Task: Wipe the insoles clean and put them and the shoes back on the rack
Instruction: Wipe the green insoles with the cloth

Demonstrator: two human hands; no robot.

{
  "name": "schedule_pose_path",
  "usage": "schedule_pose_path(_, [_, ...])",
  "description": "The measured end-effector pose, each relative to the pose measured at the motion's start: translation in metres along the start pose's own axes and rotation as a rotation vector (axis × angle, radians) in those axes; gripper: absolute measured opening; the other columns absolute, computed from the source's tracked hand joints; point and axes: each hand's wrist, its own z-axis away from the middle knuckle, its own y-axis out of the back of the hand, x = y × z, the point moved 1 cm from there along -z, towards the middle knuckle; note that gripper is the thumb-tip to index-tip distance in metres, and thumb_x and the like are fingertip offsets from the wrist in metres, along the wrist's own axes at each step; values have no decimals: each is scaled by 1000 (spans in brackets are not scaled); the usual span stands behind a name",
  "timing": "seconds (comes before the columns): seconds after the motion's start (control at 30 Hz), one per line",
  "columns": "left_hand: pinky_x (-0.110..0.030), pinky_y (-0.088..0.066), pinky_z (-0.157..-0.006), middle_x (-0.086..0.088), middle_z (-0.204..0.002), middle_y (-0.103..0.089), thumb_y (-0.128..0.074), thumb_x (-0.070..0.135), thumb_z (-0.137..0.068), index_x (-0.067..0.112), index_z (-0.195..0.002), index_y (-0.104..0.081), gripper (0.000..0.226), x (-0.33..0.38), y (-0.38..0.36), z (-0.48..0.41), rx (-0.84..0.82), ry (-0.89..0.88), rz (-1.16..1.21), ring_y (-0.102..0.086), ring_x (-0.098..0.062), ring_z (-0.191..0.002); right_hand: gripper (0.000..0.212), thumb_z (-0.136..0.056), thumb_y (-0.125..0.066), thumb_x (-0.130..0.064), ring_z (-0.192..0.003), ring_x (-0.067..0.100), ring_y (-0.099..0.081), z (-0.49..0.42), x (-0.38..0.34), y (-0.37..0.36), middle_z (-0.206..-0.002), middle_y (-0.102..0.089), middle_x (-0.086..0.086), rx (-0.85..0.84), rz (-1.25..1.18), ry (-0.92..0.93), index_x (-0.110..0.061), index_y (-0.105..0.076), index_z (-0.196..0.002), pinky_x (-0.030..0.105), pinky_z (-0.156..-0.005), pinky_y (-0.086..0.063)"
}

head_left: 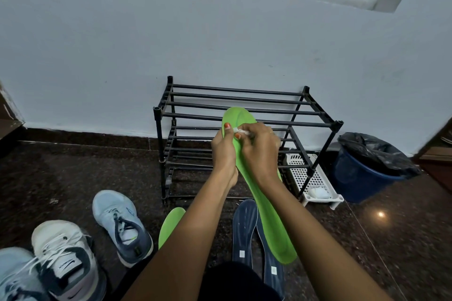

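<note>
Green insole [271,222]: where was it, and who had it?

Raised in front of the shoe rack [193,116], toe end up. The left hand [223,151] gripped its edge, thumb on the face. The right hand [260,151] pinched a small white wipe [241,130] against the forefoot. The hands were close together, each clamped on its own thing.

How far along did that look?

Early to middle, I judged. The second green insole [171,225] and the two dark blue insoles [244,230] lay on the floor, and I couldn't tell whether any had been wiped. The light blue sneaker [119,225], the white sneaker [63,259] and another sneaker [14,276] at the corner sat on the floor to the left. The bars I could see carried nothing, so all the putting back was left.

Room to move?

Plenty on the dark stone floor [73,173] left of the rack. The right was tighter: a white plastic basket [315,178] sat right against the rack's leg, with a blue bin [362,178] just beyond. The bars were thin with gaps between, so a limp insole could probably slip through unless laid across them.
</note>
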Motion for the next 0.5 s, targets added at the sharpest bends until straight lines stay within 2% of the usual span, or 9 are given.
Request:
schedule_pose_path(0.07, [-37,-48,-89,-12,-101,-64,-37,22,-101,12,-106,-59,24,-3,-2,5,-23,0,-49,-61,-26,-96,8,-84,-62,-10,-91,25,-56,-11,-2,2,-91,-64,8,70,-24,-34,-8,-68,-89,40,-88,-38])
schedule_pose_path(0.13, [-43,-46,-94,-13,-103,-64,-38,21,-101,15,-102,-60,23,-5,-4,9,-28,6,-83,-60,-29,-101,8,-84,-62,-8,-91,29,-56,-23,-1,2,-91,-63,12,103,-74,-69,-4,-67,-89,38,-82,-41])
schedule_pose_path(0.27, [-36,-48,-84,-5,-89,-64,-38,17,-100,15,-99,-59,22,-2,-1,8,-4,-41,-78,-60,-23,-89,9,-85,-60,-4,-88,29,-56,-12,-1,-4,-91,-62,14,56,-99,-33,-2,-67,-91,41,-80,-44])
schedule_pose_path(0.37, [-35,-48,-87,-4,-88,-63,-39,15,-100,12,-98,-59,21,-1,1,5,-8,-52,-94,-59,-22,-91,11,-85,-57,-2,-85,29,-55,8,1,-5,-88,-61,13,26,-73,27,0,-66,-90,43,-78,-44])
schedule_pose_path(0.5, [-36,-48,-87,-3,-89,-63,-39,16,-100,9,-104,-60,22,-4,-3,8,-8,-36,-94,-60,-21,-89,12,-86,-58,-5,-90,30,-56,-3,3,-5,-92,-63,14,83,-58,-41,-2,-66,-94,44,-81,-45])
